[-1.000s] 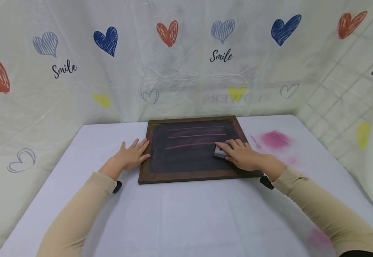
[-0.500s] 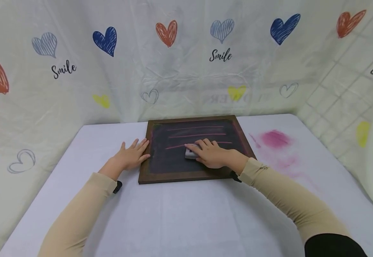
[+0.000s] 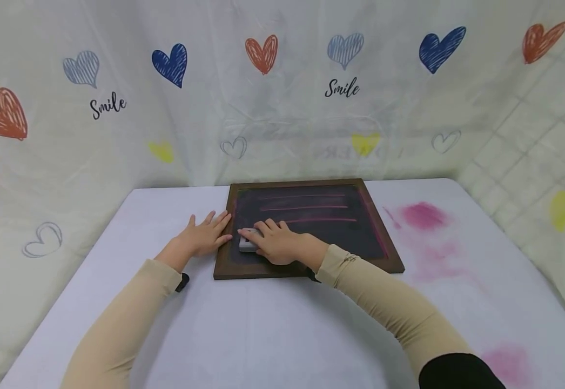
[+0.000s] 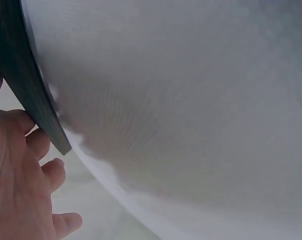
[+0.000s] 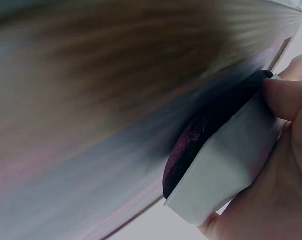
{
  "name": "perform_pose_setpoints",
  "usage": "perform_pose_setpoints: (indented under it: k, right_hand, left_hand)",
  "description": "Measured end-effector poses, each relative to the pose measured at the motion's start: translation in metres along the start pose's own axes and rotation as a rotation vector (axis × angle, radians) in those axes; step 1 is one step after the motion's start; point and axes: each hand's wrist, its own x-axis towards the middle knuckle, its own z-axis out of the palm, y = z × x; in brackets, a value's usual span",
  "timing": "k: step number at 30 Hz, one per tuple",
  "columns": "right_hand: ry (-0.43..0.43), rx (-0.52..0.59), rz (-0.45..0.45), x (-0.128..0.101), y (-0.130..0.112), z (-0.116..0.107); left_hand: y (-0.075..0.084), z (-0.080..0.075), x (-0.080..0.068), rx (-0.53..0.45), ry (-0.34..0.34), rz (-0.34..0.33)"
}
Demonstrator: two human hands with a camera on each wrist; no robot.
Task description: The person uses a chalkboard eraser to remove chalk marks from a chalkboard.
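Note:
A chalkboard (image 3: 331,237) with a brown wooden frame lies flat on the table, with three pink chalk lines across its upper part. My right hand (image 3: 282,246) grips a pale chalkboard eraser (image 3: 247,245) on the lower left of the dark surface. In the right wrist view the eraser (image 5: 226,155) shows its black felt, dusted pink, with fingers and thumb at its sides. My left hand (image 3: 200,236) has its fingers spread, touching the left side of the frame. The left wrist view shows the left fingers against the frame's edge (image 4: 33,85).
A white cloth covers the table (image 3: 248,329). Pink chalk smudges (image 3: 424,216) mark it right of the board, and another smudge (image 3: 508,364) lies near the front right. Behind hangs a pale curtain (image 3: 302,124) printed with hearts.
My right hand has slid the eraser leftward along the board, from its right part to near the left frame. The left hand stays at the frame.

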Motion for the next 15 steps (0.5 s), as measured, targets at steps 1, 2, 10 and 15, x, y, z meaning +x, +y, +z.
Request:
perform_pose_setpoints:
  k: [1,2,10,15]
  right_hand:
    - [-0.007,-0.009,0.002,0.001,-0.002,0.000]
    - [-0.010,-0.019,0.005,0.002,-0.004,0.000]
    - [-0.023,-0.054,0.041,0.018,-0.009,-0.005]
    - [-0.020,-0.042,0.063,0.027,-0.010,-0.009]
  left_hand:
    - [0.001,0.001,0.000,0.003,-0.007,-0.001]
    - [0.001,0.002,0.000,0.009,-0.011,-0.004]
    - [0.002,0.001,0.001,0.008,-0.007,-0.009]
    - [0.002,0.000,-0.001,0.015,-0.013,-0.007]
